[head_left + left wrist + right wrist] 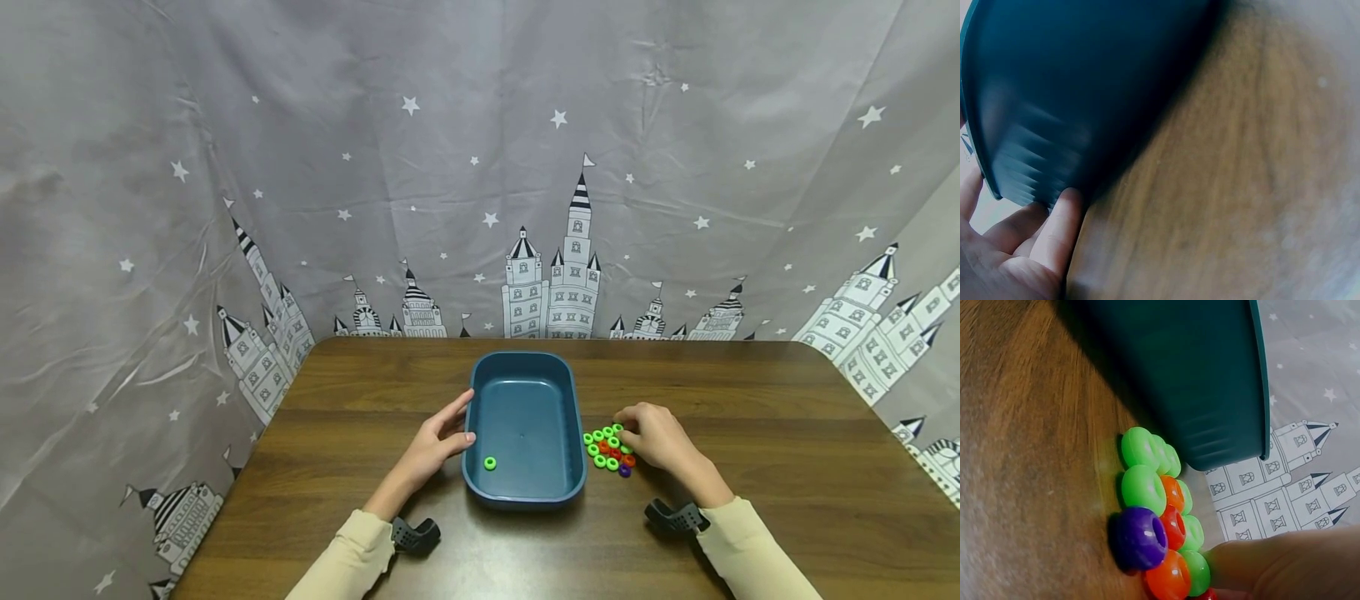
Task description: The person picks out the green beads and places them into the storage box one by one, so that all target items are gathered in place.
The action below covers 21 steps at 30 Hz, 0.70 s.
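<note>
Two hands are working either side of a dark teal tray [525,492] on the wooden desk [750,500], so going from the near edge outward. Left hand [438,442] is sitting at the tray's 9 o'clock side, fingers [1060,228] lying fairly straight and touching the outer wall, not gripping anything. Right hand [660,437] is at the tray's 3 o'clock, fingers curling down onto a cluster of little plastic rings [609,450]; I can't tell whether it's actually pinching one or just touching them. That cluster is lying just beside the tray's right wall, directly at the right hand's fingertips and at its 9 o'clock, so the right hand is clearly the nearer one. Rings are chunky doughnut shapes, mostly green with a few orange and one purple ring [1141,537], bunched up and touching each other. One single green ring [490,463] is already lying inside the tray, near its front left corner. Tray's long axis is running 6 to 12 o'clock, away from the person. Further back, a grey curtain [480,167] with castles and stars is hanging behind the desk.
</note>
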Motion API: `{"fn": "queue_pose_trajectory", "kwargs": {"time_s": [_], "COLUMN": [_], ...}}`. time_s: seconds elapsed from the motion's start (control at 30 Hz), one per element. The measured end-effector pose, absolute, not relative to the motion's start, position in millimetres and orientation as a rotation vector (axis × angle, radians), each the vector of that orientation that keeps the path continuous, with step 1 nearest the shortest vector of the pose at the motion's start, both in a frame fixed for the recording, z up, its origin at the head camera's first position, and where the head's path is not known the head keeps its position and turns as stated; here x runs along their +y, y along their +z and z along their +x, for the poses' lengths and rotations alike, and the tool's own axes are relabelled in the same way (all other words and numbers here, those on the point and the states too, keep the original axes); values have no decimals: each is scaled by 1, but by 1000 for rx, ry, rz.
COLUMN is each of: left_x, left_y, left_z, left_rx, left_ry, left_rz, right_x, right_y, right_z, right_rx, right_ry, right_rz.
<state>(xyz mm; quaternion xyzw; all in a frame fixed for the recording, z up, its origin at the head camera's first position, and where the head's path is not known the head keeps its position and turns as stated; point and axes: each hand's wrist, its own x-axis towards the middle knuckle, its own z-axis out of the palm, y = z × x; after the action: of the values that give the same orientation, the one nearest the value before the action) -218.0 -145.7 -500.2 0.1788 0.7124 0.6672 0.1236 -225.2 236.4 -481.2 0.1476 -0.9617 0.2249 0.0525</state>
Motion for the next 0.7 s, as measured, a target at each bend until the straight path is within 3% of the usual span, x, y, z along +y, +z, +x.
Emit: {"fn": "queue_pose_trajectory", "kwargs": {"time_s": [0.7], "left_x": [-146], "left_y": [-501], "left_z": [-219], "left_rx": [2090], "left_ry": [1941], "left_rz": [519], "right_x": [235], "right_y": [-479], "right_z": [-225], "right_rx": [-2928], "right_ry": [682], "right_rz": [438]}}
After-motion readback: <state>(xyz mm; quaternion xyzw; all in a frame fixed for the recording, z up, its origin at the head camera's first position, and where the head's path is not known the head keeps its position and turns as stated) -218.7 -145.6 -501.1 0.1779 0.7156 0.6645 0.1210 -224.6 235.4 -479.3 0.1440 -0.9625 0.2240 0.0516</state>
